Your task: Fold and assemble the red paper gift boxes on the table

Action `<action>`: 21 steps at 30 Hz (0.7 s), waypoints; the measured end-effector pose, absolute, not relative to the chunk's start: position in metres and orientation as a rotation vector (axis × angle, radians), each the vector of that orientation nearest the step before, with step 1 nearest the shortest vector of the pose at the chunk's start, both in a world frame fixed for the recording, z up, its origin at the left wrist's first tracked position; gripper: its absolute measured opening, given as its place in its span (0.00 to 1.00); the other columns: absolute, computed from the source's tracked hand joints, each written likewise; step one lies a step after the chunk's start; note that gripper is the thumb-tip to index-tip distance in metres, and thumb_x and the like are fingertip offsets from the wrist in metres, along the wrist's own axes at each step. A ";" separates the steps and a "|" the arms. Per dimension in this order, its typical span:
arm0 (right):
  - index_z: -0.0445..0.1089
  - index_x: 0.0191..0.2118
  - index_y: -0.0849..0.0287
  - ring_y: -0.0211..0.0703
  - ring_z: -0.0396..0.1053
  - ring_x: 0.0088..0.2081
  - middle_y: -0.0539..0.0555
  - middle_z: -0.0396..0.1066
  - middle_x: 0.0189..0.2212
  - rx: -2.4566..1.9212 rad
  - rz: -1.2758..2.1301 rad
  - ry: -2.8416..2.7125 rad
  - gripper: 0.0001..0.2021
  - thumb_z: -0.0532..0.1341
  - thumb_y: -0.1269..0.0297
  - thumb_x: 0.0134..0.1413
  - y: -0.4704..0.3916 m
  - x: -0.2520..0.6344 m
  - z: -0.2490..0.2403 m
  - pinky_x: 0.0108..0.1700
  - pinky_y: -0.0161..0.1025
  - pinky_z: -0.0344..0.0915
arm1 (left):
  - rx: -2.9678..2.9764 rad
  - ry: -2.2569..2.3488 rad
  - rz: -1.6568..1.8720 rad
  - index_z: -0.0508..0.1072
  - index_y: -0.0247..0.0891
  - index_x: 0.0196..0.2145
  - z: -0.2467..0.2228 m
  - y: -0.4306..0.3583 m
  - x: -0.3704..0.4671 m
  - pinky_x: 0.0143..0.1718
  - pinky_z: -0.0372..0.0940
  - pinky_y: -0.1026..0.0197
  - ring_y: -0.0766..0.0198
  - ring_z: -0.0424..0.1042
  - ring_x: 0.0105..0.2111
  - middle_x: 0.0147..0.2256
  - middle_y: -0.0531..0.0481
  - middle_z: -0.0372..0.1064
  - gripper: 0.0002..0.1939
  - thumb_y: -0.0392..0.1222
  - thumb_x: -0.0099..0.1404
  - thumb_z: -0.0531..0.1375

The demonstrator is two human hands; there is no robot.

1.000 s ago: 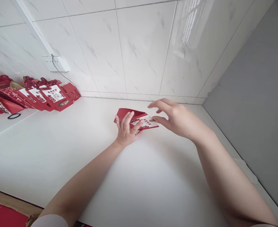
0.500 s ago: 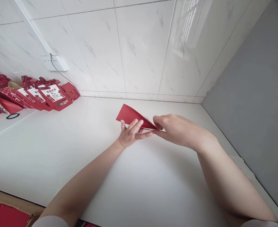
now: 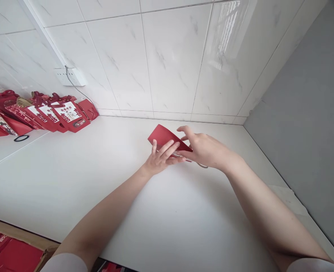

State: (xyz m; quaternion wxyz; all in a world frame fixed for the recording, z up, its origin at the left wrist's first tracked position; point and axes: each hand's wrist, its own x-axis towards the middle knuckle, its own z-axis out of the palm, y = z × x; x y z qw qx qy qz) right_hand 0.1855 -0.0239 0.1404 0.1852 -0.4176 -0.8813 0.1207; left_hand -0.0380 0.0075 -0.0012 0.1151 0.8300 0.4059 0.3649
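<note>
A red paper gift box, folded partly flat with some white print low on its near side, is tilted just above the white table. My left hand has it from the near left, fingers stretched along its near face and thumb pointing up. At the box's right end is my right hand, with the thumb on the near side, the index finger raised and the other fingers partly hidden behind the card. A thin grey-gold ribbon loop shows beneath the right hand.
Several red gift boxes with ribbon handles stand in a row at the far left, by a black ring. A socket with a cable is on the tiled wall. At lower left, a cardboard box holds red packaging.
The gift box has shifted slightly right in view and turned. My right hand has gone from a pinch at its right tip to spread fingers around that end, and the ribbon loop has appeared.
</note>
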 end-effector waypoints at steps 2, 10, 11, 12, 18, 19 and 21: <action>0.60 0.47 0.52 0.39 0.60 0.18 0.47 0.70 0.24 -1.151 0.390 -2.532 0.11 0.58 0.62 0.59 -0.024 0.182 0.137 0.21 0.36 0.51 | 2.564 1.147 0.992 0.78 0.54 0.39 -0.008 0.006 -0.036 0.63 0.17 0.30 0.53 0.60 0.63 0.51 0.50 0.73 0.07 0.50 0.64 0.62; 0.52 0.24 0.55 0.37 0.53 0.17 0.47 0.60 0.17 -1.299 0.243 -2.498 0.17 0.53 0.58 0.64 -0.021 0.187 0.142 0.22 0.36 0.48 | 2.871 1.414 1.625 0.46 0.56 0.68 0.001 0.005 -0.053 0.65 0.26 0.28 0.45 0.53 0.66 0.64 0.40 0.55 0.46 0.49 0.59 0.67; 0.51 0.24 0.55 0.37 0.53 0.17 0.47 0.60 0.16 -1.303 0.259 -2.435 0.17 0.52 0.57 0.65 -0.019 0.190 0.145 0.22 0.36 0.48 | 2.759 1.474 1.759 0.39 0.54 0.69 0.008 0.001 -0.055 0.65 0.29 0.27 0.42 0.47 0.68 0.68 0.37 0.46 0.51 0.49 0.59 0.67; 0.51 0.24 0.54 0.37 0.53 0.18 0.47 0.60 0.16 -1.287 0.275 -2.373 0.18 0.52 0.57 0.65 -0.017 0.193 0.147 0.23 0.36 0.49 | 2.609 1.500 1.823 0.34 0.51 0.70 0.016 -0.003 -0.057 0.65 0.33 0.28 0.41 0.44 0.69 0.69 0.35 0.38 0.53 0.50 0.60 0.66; 0.58 0.29 0.55 0.42 0.64 0.30 0.52 0.65 0.27 -0.748 0.179 -2.115 0.15 0.50 0.56 0.68 0.006 0.176 0.108 0.33 0.37 0.61 | 1.857 1.184 1.496 0.46 0.51 0.68 0.031 -0.021 -0.065 0.51 0.69 0.45 0.50 0.69 0.56 0.68 0.36 0.45 0.35 0.54 0.68 0.55; 0.60 0.30 0.55 0.44 0.65 0.33 0.54 0.66 0.29 -0.629 0.142 -2.131 0.15 0.50 0.56 0.68 0.009 0.167 0.093 0.36 0.39 0.63 | 1.835 1.149 1.484 0.52 0.48 0.65 0.029 -0.021 -0.067 0.49 0.71 0.46 0.50 0.71 0.54 0.65 0.36 0.53 0.33 0.54 0.67 0.57; 0.63 0.31 0.55 0.46 0.66 0.37 0.56 0.68 0.30 -0.471 0.097 -2.195 0.14 0.50 0.57 0.68 0.014 0.151 0.061 0.39 0.40 0.65 | 1.883 1.155 1.504 0.65 0.42 0.56 0.027 -0.020 -0.073 0.49 0.71 0.49 0.52 0.73 0.51 0.54 0.39 0.69 0.24 0.54 0.66 0.58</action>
